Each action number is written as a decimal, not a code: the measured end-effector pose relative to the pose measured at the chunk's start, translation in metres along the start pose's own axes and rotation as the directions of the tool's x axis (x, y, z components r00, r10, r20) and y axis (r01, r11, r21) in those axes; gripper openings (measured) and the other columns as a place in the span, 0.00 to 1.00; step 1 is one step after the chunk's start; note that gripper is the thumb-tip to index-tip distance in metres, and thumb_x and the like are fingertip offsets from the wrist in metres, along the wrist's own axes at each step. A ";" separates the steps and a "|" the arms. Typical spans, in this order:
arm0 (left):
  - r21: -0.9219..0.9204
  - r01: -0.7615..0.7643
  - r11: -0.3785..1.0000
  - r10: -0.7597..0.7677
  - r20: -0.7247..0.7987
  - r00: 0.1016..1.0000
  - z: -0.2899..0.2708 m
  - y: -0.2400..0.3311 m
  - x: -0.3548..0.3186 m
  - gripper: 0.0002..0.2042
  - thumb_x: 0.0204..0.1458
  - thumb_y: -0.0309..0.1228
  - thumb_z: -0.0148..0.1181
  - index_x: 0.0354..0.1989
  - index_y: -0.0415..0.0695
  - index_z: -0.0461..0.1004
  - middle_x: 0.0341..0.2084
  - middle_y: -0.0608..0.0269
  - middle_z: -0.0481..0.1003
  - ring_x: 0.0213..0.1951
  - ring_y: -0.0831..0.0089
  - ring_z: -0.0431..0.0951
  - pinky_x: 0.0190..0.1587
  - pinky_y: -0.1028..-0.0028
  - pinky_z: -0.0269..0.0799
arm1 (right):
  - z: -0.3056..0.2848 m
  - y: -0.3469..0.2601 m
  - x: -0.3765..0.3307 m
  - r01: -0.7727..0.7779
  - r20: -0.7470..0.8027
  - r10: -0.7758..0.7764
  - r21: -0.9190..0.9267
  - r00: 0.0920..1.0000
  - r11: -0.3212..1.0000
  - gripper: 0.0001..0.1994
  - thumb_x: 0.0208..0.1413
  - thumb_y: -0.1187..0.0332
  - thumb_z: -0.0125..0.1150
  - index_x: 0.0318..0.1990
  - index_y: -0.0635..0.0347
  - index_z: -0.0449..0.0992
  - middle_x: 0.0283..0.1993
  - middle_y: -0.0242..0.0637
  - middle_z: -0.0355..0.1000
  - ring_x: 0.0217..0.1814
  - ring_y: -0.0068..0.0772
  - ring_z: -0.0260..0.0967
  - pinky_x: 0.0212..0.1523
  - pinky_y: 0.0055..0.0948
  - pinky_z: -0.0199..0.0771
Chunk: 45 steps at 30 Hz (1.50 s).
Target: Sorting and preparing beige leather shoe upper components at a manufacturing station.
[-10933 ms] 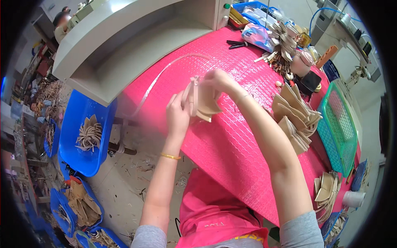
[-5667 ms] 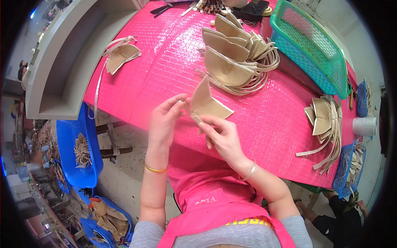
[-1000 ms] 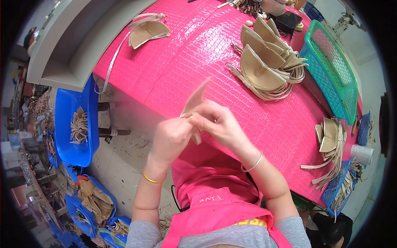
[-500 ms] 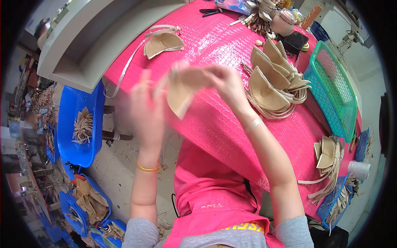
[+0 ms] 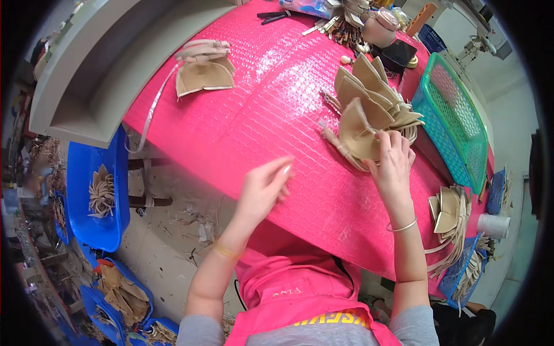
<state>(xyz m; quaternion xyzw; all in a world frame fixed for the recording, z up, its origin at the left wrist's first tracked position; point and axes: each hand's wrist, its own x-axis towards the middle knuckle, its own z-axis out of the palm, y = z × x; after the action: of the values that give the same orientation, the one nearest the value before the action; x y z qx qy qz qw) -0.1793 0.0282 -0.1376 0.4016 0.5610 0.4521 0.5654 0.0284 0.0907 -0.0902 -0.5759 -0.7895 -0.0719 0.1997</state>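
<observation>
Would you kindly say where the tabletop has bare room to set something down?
Bare tabletop lies between the beige pieces at left and the beige stack at the right hand, and from there toward the near edge. Beyond the stack, around the pinkish jar, it's crowded.

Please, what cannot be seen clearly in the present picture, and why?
Front tan piece: head view, right edge covered by the right hand.
Yellow bracelet: head view, blurred.
Grey shelf: head view, cut off by the top edge.
Strips in blue bin: head view, too small to count.

Passable across the middle of the pink tabletop (image 5: 254, 118). Blocked rightward by the tan stack (image 5: 372, 112) and green basket (image 5: 443, 135).
</observation>
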 end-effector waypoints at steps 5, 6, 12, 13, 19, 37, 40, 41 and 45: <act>0.045 -0.004 0.999 0.006 -0.033 0.999 0.052 0.003 0.088 0.16 0.48 0.30 0.54 0.44 0.36 0.65 0.21 0.59 0.72 0.12 0.79 0.68 0.12 0.80 0.60 | 0.003 -0.006 -0.038 -0.015 0.128 0.001 0.106 0.992 0.994 0.12 0.37 0.70 0.60 0.32 0.58 0.67 0.34 0.37 0.61 0.40 0.39 0.58 0.42 0.38 0.54; 0.028 -0.089 0.996 0.089 0.001 0.996 0.058 0.001 0.095 0.15 0.48 0.29 0.54 0.43 0.37 0.66 0.19 0.61 0.71 0.12 0.79 0.68 0.11 0.80 0.60 | 0.013 -0.002 -0.040 0.009 0.105 -0.016 0.068 0.994 0.998 0.10 0.38 0.70 0.59 0.31 0.58 0.67 0.33 0.37 0.61 0.40 0.39 0.58 0.41 0.37 0.54; 0.237 -0.257 0.937 0.283 -0.086 0.955 0.049 -0.008 0.090 0.07 0.48 0.26 0.51 0.35 0.37 0.67 0.21 0.62 0.70 0.19 0.76 0.71 0.20 0.79 0.67 | 0.016 0.012 -0.049 0.058 0.020 -0.063 0.190 0.998 0.980 0.04 0.42 0.73 0.55 0.27 0.57 0.67 0.28 0.36 0.62 0.37 0.35 0.60 0.42 0.35 0.54; 0.143 -0.284 0.948 0.304 -0.142 0.942 0.046 -0.008 0.087 0.05 0.49 0.25 0.50 0.33 0.37 0.66 0.22 0.65 0.69 0.17 0.79 0.70 0.19 0.82 0.67 | 0.004 0.009 -0.050 0.099 0.030 -0.110 0.258 0.994 0.961 0.04 0.42 0.74 0.55 0.27 0.58 0.67 0.28 0.36 0.63 0.34 0.35 0.61 0.39 0.35 0.56; -0.143 -0.253 0.957 0.214 -0.239 0.947 -0.004 0.008 0.085 0.06 0.54 0.27 0.45 0.36 0.38 0.61 0.22 0.58 0.71 0.20 0.74 0.73 0.23 0.80 0.72 | -0.018 0.007 -0.096 -0.353 0.493 0.018 0.598 0.870 0.720 0.08 0.44 0.74 0.55 0.34 0.60 0.66 0.29 0.41 0.64 0.28 0.41 0.64 0.27 0.34 0.63; -0.124 -0.210 0.970 0.177 -0.237 0.955 -0.031 0.012 0.047 0.04 0.51 0.25 0.50 0.33 0.39 0.65 0.28 0.53 0.74 0.27 0.76 0.75 0.28 0.81 0.73 | -0.041 -0.045 -0.100 -0.448 0.469 -0.309 0.883 0.828 0.138 0.14 0.46 0.74 0.53 0.44 0.63 0.69 0.29 0.44 0.69 0.31 0.41 0.69 0.33 0.31 0.68; -0.322 -0.107 0.941 0.079 -0.100 0.992 -0.033 0.023 0.028 0.04 0.49 0.25 0.51 0.32 0.40 0.66 0.31 0.51 0.74 0.31 0.72 0.76 0.33 0.77 0.74 | -0.028 -0.050 -0.057 -0.157 0.325 -0.404 0.905 0.855 0.396 0.13 0.45 0.74 0.55 0.41 0.64 0.69 0.31 0.40 0.69 0.30 0.32 0.68 0.34 0.27 0.68; -0.407 -0.053 0.912 0.048 -0.023 0.999 -0.034 0.025 0.024 0.04 0.49 0.25 0.52 0.32 0.41 0.66 0.32 0.50 0.74 0.33 0.70 0.76 0.35 0.75 0.74 | -0.021 -0.056 -0.047 0.064 0.171 -0.361 0.828 0.917 0.556 0.12 0.46 0.74 0.55 0.41 0.64 0.69 0.30 0.39 0.69 0.30 0.28 0.67 0.33 0.26 0.68; -0.508 0.015 0.861 0.044 0.105 0.993 -0.032 0.023 0.015 0.04 0.48 0.24 0.53 0.32 0.40 0.67 0.34 0.47 0.72 0.34 0.66 0.75 0.40 0.70 0.73 | 0.020 -0.081 -0.026 -0.445 0.462 -0.184 0.886 0.868 0.129 0.07 0.51 0.71 0.51 0.37 0.63 0.69 0.23 0.28 0.65 0.17 0.16 0.59 0.18 0.15 0.59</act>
<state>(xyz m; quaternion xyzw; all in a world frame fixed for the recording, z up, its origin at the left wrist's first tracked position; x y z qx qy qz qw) -0.2136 0.0471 -0.1207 0.2676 0.3861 0.5647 0.6785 -0.0457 0.0479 -0.1097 -0.3689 -0.6042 0.6216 0.3353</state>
